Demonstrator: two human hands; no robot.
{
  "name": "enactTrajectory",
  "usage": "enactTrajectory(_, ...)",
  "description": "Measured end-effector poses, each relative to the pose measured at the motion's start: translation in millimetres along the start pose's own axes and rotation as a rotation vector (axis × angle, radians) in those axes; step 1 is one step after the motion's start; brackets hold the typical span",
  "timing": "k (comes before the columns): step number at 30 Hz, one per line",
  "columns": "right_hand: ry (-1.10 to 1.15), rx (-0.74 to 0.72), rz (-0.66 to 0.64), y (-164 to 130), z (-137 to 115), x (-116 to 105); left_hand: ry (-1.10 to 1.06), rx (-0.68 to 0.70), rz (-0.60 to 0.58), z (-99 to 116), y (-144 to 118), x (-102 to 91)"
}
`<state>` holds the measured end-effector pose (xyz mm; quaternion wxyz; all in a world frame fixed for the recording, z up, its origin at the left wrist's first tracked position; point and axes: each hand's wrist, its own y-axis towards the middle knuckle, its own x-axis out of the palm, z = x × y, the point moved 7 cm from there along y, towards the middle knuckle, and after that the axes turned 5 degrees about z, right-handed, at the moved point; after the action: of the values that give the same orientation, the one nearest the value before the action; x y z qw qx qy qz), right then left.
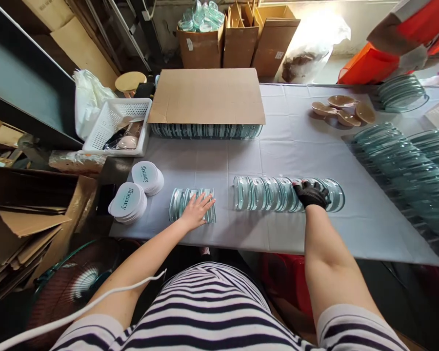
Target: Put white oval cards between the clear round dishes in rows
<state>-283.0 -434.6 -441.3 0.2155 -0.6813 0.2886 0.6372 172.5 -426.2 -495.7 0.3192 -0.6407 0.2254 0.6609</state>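
Grey cloth covers the table [278, 146], which stands in a cluttered storeroom with cardboard boxes [237, 39] along the far wall and flattened cartons to the left. A cardboard sheet [207, 95] lies over a layer of glass discs at the far side, and a white basket [111, 122] sits just left of it. Two stacks of round white labels [135, 192] at the table's left edge read "Beauty" in dark script.

The left hand [197, 209], bare, lies flat with fingers spread and relaxed on the short row [192, 204] of glass discs near the front edge. These stand on edge, packed face to face, the row running left to right. The right hand [312, 194], in a black glove, rests on the long row [289, 194] to the right — the same lie, discs leaning slightly. Its fingers curl over the disc tops, though whether they actually pinch one is hard to tell. The two rows are apart.

More discs [406, 165] lie overlapped at the right, near some tan dishes [342, 109].
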Motion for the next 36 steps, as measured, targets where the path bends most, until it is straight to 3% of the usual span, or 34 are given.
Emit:
enactTrajectory(3, 0.029, -0.025, -0.078, -25.3, -6.3, 19.1, -0.012, -0.044, 0.005, -0.3, 3.7, -0.1)
enactTrajectory(7, 0.01, -0.149, -0.026, -78.7, -47.2, 20.7, -0.039, -0.055, -0.003, -2.0, 5.0, -3.7)
enactTrajectory(11, -0.002, -0.14, 0.094, -120.8, -69.8, 18.8, -0.065, -0.045, -0.006, -10.1, -2.9, -10.1)
enactTrajectory(15, 0.05, -0.113, 0.148, -133.5, -73.0, 15.3, -0.081, -0.083, 0.038, -13.5, -7.5, -15.2)
enactTrajectory(17, 0.107, -0.223, 0.138, -133.8, -91.2, 8.6, -0.095, -0.11, 0.073, -10.1, -3.6, -15.9)
enactTrajectory(19, 0.179, -0.45, 0.024, -137.0, -130.9, 4.9, -0.118, -0.119, 0.09, -4.4, 3.6, -14.7)
enactTrajectory(22, 0.164, -0.743, -0.298, -148.3, -206.8, 13.9, -0.172, -0.134, 0.08, 0.8, 14.0, -11.5)
enactTrajectory(24, 0.068, -0.803, -0.475, -150.5, -249.9, 27.8, -0.206, -0.15, 0.068, 0.8, 17.7, -10.4)
enactTrajectory(27, -0.022, -0.817, -0.63, -145.4, -296.6, 50.3, -0.223, -0.156, 0.06, -0.3, 19.2, -11.1)
enactTrajectory(31, -0.038, -0.847, -0.702, -142.7, -328.7, 67.2, -0.221, -0.15, 0.06, 0.1, 19.9, -12.9)
enactTrajectory(36, -0.023, -0.975, -0.662, -160.2, -334.4, 55.5, -0.234, -0.163, 0.039, 0.0, 21.4, -11.9)
